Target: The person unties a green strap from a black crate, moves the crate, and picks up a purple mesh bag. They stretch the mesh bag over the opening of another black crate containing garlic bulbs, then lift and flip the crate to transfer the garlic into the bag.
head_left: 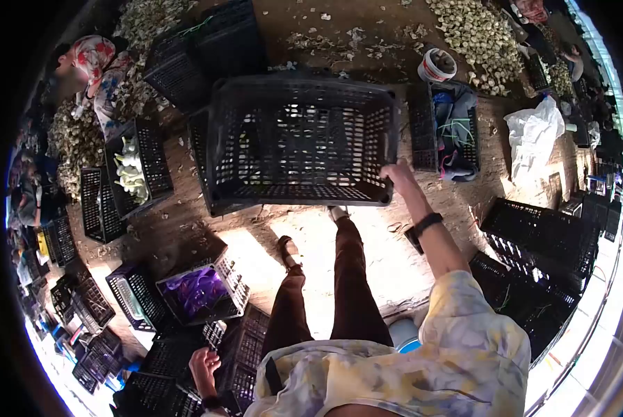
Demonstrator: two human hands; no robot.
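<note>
My right hand [397, 175] is closed on the near right corner of a large black plastic crate [301, 193]. The crate has slotted walls and its open top faces me; dark stacked crates stand just beyond it. Low on the left, my left hand [204, 365] hangs with loosely bent fingers and holds nothing. It is nearest to the black crates [245, 354] beside my leg. A crate with purple net or plastic material [195, 288] stands a little farther forward from that hand.
Garlic heaps [475, 42] lie at the far right and far left. A white bucket [437, 64], a crate of dark cloth [454, 125] and a white plastic bag [534, 135] are on the right. Black crates [541, 236] stand at right. A person [96, 66] bends at far left.
</note>
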